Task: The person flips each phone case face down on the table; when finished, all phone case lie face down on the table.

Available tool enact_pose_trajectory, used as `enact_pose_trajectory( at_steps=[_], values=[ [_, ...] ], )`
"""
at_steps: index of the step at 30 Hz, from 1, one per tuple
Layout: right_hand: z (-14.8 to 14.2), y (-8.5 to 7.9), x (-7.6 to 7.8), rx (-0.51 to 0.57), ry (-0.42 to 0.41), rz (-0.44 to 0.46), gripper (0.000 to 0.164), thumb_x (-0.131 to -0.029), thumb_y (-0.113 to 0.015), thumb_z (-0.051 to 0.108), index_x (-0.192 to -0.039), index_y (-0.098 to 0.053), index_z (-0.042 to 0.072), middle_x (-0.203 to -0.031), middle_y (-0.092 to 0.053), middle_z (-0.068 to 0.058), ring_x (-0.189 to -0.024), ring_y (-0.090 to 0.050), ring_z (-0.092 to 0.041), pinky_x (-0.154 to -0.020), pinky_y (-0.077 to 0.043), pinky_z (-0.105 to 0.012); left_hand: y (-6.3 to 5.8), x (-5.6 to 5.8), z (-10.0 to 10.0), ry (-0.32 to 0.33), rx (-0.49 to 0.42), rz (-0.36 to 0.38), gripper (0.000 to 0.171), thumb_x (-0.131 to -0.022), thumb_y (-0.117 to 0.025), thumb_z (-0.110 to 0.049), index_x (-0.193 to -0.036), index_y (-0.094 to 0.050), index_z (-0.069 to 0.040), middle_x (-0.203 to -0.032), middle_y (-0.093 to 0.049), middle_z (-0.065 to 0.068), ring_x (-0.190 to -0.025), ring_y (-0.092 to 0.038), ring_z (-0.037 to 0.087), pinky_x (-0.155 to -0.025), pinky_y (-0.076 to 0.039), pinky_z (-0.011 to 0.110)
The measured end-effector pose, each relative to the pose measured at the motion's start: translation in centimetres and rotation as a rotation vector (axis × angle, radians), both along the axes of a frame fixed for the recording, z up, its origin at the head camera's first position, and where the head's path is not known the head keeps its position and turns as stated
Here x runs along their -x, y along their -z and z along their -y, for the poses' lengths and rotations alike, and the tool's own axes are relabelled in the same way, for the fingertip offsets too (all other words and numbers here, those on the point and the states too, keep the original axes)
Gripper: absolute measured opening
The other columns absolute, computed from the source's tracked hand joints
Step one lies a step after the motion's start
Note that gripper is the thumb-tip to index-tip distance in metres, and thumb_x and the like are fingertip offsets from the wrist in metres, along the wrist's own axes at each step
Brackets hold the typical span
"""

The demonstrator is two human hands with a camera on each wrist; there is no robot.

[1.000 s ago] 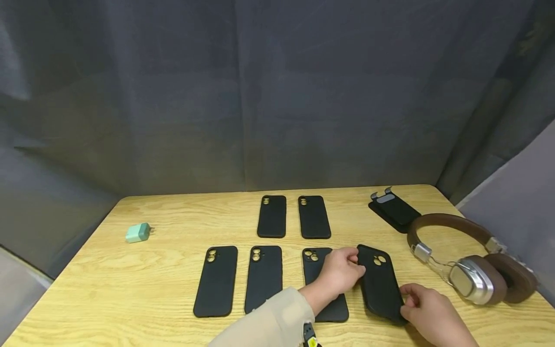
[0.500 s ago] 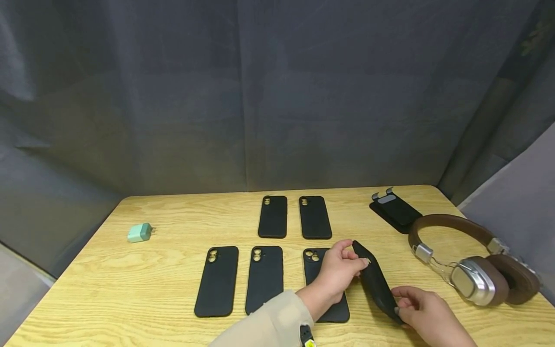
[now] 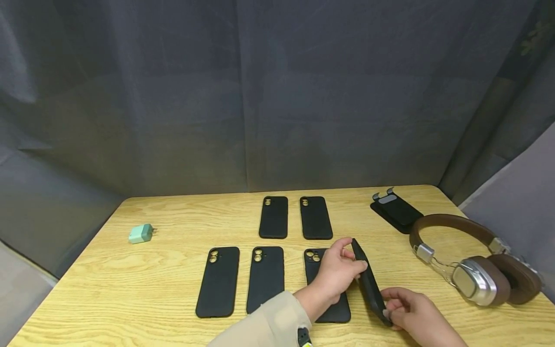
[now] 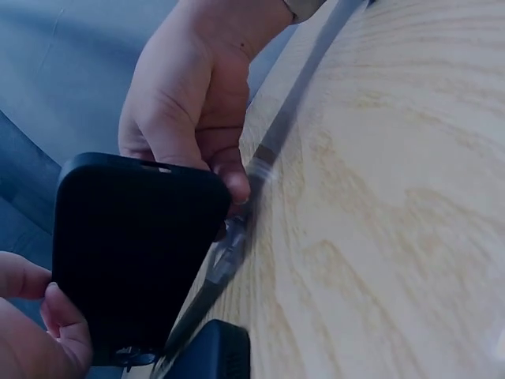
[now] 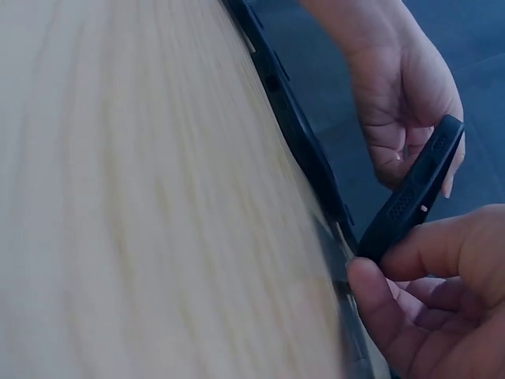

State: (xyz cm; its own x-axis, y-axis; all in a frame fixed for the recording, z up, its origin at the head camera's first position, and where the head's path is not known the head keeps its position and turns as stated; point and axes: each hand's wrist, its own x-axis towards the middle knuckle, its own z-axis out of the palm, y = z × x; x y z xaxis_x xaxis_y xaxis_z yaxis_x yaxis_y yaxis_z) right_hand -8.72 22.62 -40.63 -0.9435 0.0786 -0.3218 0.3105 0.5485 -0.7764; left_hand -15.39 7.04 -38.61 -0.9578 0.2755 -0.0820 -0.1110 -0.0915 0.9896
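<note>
A black phone case (image 3: 369, 284) stands tipped up on its long edge, to the right of the case row. My left hand (image 3: 336, 271) pinches its far end between thumb and finger. My right hand (image 3: 414, 311) grips its near end. In the left wrist view the case's flat face (image 4: 138, 245) shows, with the camera cutout at the bottom; in the right wrist view I see its narrow end (image 5: 414, 189). Under my left wrist lies another phone case (image 3: 334, 308), partly covered. Two more cases (image 3: 218, 282) (image 3: 266, 277) lie flat to its left.
Two phone cases (image 3: 273, 217) (image 3: 316, 218) lie farther back. Brown headphones (image 3: 479, 279) rest at the right, near a black folding stand (image 3: 396, 210). A mint charger plug (image 3: 140, 233) sits at the left. A dark curtain (image 3: 243, 96) hangs behind the wooden table (image 3: 130, 289).
The held phone case has turned from lying nearly flat, its face showing, to standing on its edge. My right hand has moved left with its near end.
</note>
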Motion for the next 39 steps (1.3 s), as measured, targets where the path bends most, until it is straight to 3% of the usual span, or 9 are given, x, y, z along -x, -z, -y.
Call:
enact_pose_trajectory(
  at_steps=[6,15,20,23,27,31,34,39],
  values=[
    [0.1,0.2,0.1,0.063,-0.054,0.004,0.038,-0.079,-0.051,-0.006,-0.115,-0.051,-0.016,-0.084,-0.057,-0.005,-0.077,-0.053,-0.017,-0.061,-0.050,-0.028,-0.3,-0.2,0.0,0.015,0.009,-0.005,0.056,-0.077,-0.067,0.003,-0.128,-0.049,-0.011,-0.091,-0.047,0.002,-0.057,-0.048,0.008,-0.053,-0.039,0.021],
    [0.6,0.4,0.6,0.045,-0.036,0.022,0.041,-0.076,-0.049,-0.009,-0.116,-0.051,-0.016,-0.085,-0.058,-0.006,-0.076,-0.052,-0.017,-0.060,-0.047,-0.029,0.2,-0.2,0.1,0.047,0.025,-0.059,0.056,-0.078,-0.067,0.001,-0.128,-0.049,-0.014,-0.093,-0.047,0.001,-0.064,-0.049,0.007,-0.054,-0.038,0.021],
    [0.7,0.5,0.9,0.019,-0.066,-0.006,0.037,-0.074,-0.054,-0.009,-0.110,-0.056,-0.012,-0.079,-0.058,-0.004,-0.072,-0.051,-0.017,-0.058,-0.045,-0.027,0.3,-0.3,-0.1,0.050,0.045,-0.096,0.056,-0.078,-0.067,0.001,-0.129,-0.049,-0.013,-0.093,-0.047,0.001,-0.063,-0.048,0.005,-0.053,-0.039,0.019],
    [0.5,0.6,0.9,0.050,-0.115,-0.040,0.036,-0.073,-0.056,-0.009,-0.108,-0.056,-0.013,-0.076,-0.057,-0.004,-0.069,-0.051,-0.017,-0.056,-0.045,-0.026,0.4,-0.4,-0.3,0.046,0.062,-0.108,0.057,-0.078,-0.068,0.000,-0.129,-0.048,-0.014,-0.092,-0.047,0.001,-0.063,-0.048,0.005,-0.052,-0.039,0.019],
    [0.3,0.6,0.7,0.077,-0.116,-0.055,0.032,-0.075,-0.056,-0.009,-0.107,-0.056,-0.013,-0.076,-0.059,-0.005,-0.069,-0.054,-0.018,-0.055,-0.047,-0.028,0.5,-0.4,-0.5,0.043,0.083,-0.115,0.058,-0.078,-0.069,-0.001,-0.130,-0.048,-0.016,-0.092,-0.046,-0.002,-0.064,-0.048,0.005,-0.051,-0.039,0.020],
    [0.3,-0.6,0.3,0.040,-0.053,-0.041,0.026,-0.089,-0.050,0.001,-0.111,-0.057,-0.011,-0.083,-0.064,-0.005,-0.073,-0.058,-0.016,-0.059,-0.051,-0.029,0.4,-0.5,-0.5,0.050,0.099,-0.120,0.059,-0.079,-0.069,-0.002,-0.131,-0.047,-0.016,-0.092,-0.047,-0.002,-0.064,-0.048,0.005,-0.051,-0.040,0.020],
    [0.4,-2.2,-0.3,0.015,0.002,-0.036,0.031,-0.095,-0.048,0.014,-0.116,-0.056,-0.008,-0.084,-0.063,-0.004,-0.074,-0.058,-0.015,-0.061,-0.051,-0.028,0.4,-0.6,-0.5,0.054,0.108,-0.125,0.059,-0.078,-0.070,-0.003,-0.131,-0.047,-0.016,-0.092,-0.047,-0.002,-0.064,-0.048,0.005,-0.051,-0.040,0.020],
    [0.8,-3.8,-1.1,0.029,-0.024,-0.026,0.047,-0.094,-0.054,0.030,-0.124,-0.050,-0.007,-0.082,-0.059,-0.004,-0.069,-0.054,-0.014,-0.059,-0.048,-0.027,0.6,-0.6,-0.4,0.062,0.108,-0.146,0.059,-0.079,-0.069,-0.004,-0.132,-0.046,-0.014,-0.092,-0.046,-0.003,-0.064,-0.049,0.003,-0.053,-0.041,0.019]
  ],
)
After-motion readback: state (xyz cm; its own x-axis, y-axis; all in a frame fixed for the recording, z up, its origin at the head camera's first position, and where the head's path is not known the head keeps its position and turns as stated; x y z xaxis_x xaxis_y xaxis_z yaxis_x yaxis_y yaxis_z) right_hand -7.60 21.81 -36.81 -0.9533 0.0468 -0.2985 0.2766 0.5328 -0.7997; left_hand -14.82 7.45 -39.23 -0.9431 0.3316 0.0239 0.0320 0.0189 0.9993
